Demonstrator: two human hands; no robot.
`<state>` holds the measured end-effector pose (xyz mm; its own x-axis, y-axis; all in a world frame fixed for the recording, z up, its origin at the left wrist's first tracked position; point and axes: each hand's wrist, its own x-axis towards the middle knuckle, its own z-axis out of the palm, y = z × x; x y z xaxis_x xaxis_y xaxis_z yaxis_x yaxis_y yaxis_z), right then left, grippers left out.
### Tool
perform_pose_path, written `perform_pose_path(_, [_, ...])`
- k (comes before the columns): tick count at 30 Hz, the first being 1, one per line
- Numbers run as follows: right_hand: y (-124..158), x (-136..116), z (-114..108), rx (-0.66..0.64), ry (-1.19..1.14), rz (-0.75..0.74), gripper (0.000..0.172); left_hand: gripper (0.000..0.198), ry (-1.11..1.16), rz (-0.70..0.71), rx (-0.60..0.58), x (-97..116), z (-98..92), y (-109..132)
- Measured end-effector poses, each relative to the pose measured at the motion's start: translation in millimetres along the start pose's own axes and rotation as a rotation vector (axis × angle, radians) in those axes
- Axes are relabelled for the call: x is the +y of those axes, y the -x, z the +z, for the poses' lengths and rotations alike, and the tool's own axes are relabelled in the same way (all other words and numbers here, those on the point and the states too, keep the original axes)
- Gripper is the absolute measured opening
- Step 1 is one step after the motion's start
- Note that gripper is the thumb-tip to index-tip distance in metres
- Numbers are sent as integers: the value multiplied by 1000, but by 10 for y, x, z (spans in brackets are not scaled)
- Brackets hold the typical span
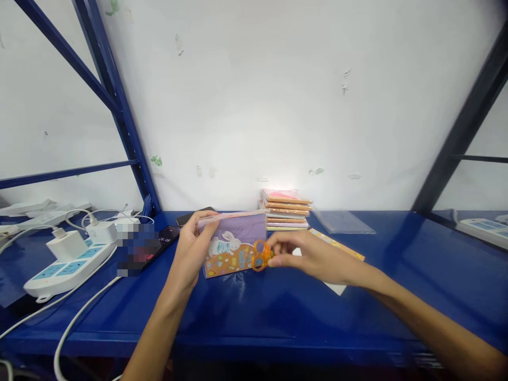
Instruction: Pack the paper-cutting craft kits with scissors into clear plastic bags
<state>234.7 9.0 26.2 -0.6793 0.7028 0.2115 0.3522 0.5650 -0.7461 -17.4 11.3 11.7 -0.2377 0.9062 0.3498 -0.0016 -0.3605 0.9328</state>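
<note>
My left hand (pixel 193 247) grips the left end of a small notebook (pixel 234 244) in a clear sleeve, with a purple and orange cover showing a white rabbit, held upright on the blue shelf (pixel 254 312). My right hand (pixel 305 255) pinches a small orange round piece (pixel 260 256) at the notebook's right edge. Both hands are closed in a grip.
A stack of similar notebooks (pixel 286 209) stands against the white wall behind. A clear plastic sleeve (pixel 342 221) and a flat card (pixel 337 244) lie to the right. At left lie white power strips (pixel 65 264) with chargers and cables, and a dark phone (pixel 159 244). Blue rack posts rise on both sides.
</note>
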Motion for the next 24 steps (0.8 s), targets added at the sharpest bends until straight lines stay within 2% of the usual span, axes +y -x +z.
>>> perform_pose_path(6, [-368, -324, -34, 270, -138, -116, 25, 38, -22, 3, -54, -29, -8, 8])
perform_pose_path(12, [-765, -326, -7, 373, -165, -261, 19, 44, -5, -2, -71, -46, -11, 7])
perform_pose_path(15, [-880, -313, 25, 379, -188, -263, 20, 41, 0, 8, -74, -42, -5, 12])
perform_pose_path(20, [-894, -343, 49, 328, 7, -246, 12, 36, 10, 26, -83, -39, 15, 18])
perform_pose_path(24, [-832, -415, 11, 351, 306, -221, 26, 38, 46, 14, -93, -36, 18, 21])
